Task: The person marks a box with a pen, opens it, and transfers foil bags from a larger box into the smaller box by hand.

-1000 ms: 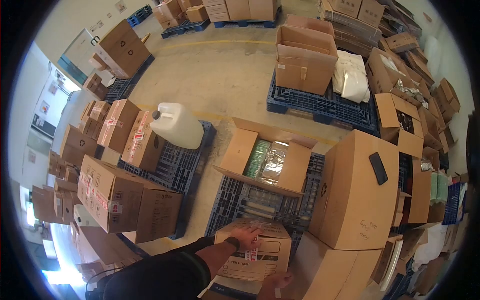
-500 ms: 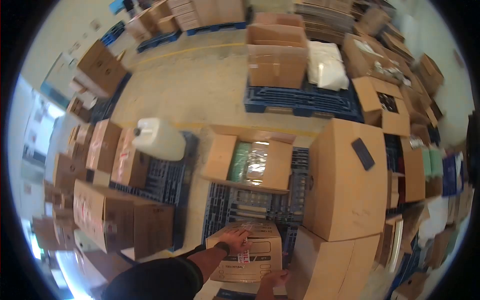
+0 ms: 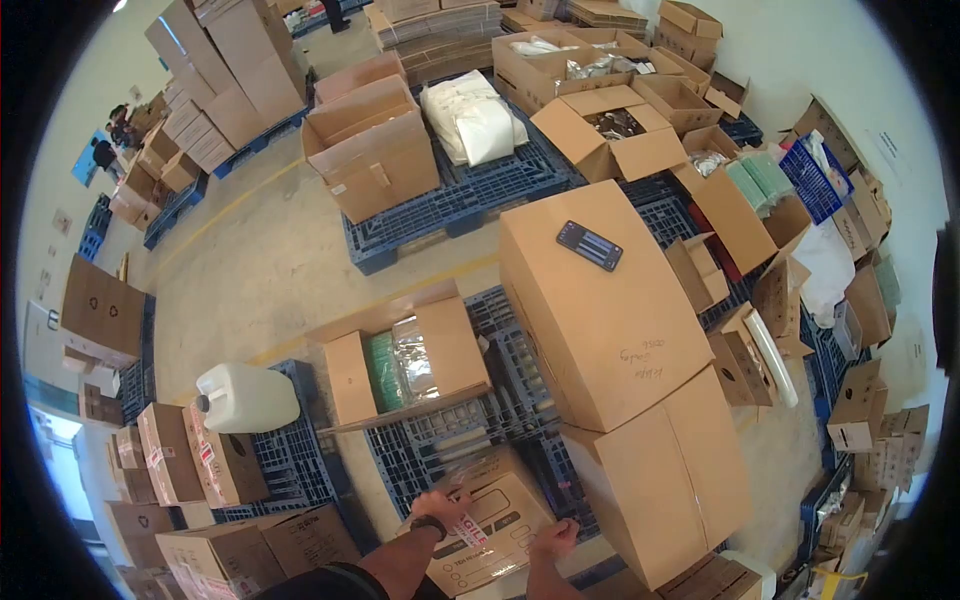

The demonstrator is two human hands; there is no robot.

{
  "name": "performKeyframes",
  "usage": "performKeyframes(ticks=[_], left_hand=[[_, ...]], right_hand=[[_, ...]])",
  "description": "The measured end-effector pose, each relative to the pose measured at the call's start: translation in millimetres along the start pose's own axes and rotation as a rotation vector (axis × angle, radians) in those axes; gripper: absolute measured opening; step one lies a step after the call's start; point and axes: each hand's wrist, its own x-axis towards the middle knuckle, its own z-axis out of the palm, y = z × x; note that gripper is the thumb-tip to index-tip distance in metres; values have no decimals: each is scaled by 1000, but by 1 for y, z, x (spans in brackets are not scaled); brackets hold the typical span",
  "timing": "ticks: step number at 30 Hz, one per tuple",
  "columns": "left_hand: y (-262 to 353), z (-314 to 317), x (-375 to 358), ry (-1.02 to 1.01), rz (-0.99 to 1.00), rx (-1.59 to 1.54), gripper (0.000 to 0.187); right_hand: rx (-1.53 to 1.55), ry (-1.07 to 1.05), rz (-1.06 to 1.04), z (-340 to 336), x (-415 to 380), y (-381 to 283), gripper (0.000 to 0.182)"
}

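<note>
Two hands are laid on the small carton (image 3: 490, 530): left hand (image 3: 440, 503) flat on its top, right hand (image 3: 553, 540) gripping its right edge, beside the tall box (image 3: 665, 490).

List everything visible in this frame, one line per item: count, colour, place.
small carton: one, brown with red-and-white tape, bottom centre under both hands
large closed cartons: two, brown, stacked right of centre
phone: one, dark, on the upper large carton
open box: one, brown, green and silver packs inside, centre on blue pallet
jerrycan: one, white, left, on its side on a pallet
white sacks: a pile, top centre pallet
blue crate: one, upper right
left hand: on the small carton's top
right hand: on its right edge
</note>
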Motion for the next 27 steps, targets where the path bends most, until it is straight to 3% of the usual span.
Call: performKeyframes(ticks=[3,5,9,16,23,25,26,27], left_hand=[[-3,3,5,70,67,38,57],[6,2,-5,123,-1,59,55],[-11,10,6,193,115,-44,51],[-14,17,10,344,177,-24,40],[-11,16,11,341,160,-105,39],[-7,7,4,259,145,-116,43],[-10,4,2,211,138,-94,46],[-12,1,3,166,128,-78,48]], right_hand=[[52,-51,85,-8,-4,-15,31],[48,45,45,2,-2,-3,20],[-19,57,13,4,-6,14,21],[140,26,6,-1,-9,-18,18],[235,5,53,3,-9,-1,16],[277,-1,43,0,-8,14,15],[314,25,49,11,-7,15,14],[545,47,163,6,-14,-7,13]])
